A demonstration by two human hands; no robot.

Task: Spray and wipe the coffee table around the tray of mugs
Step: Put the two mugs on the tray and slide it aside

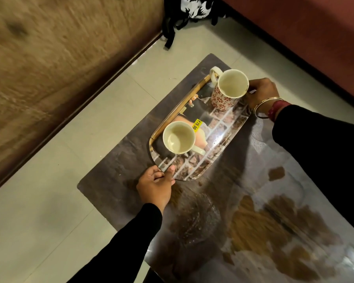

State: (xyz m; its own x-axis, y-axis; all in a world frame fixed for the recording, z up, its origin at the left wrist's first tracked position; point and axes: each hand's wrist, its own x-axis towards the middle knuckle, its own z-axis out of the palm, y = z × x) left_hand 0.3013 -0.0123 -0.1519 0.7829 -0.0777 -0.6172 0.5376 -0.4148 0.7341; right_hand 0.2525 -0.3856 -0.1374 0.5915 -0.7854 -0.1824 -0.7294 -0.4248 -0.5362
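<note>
A glossy oval tray (217, 137) with a brick pattern and a gold rail sits on the far half of the dark coffee table (114, 172). Two cream mugs stand on it: a plain one (179, 137) near me and one with red flowers (228, 88) at the far end. My left hand (155, 185) grips the tray's near rim, thumb on top. At the tray's far end, behind the flowered mug, my right hand (261, 94) is closed on the rim. Brown stains (260, 223) and a wet smear (194, 217) mark the tabletop near me.
Pale floor tiles (49, 211) surround the low table. A wooden panel (59, 58) runs along the left. A reddish sofa (315, 37) stands at the far right, with a black-and-white bag (192, 9) on the floor between them.
</note>
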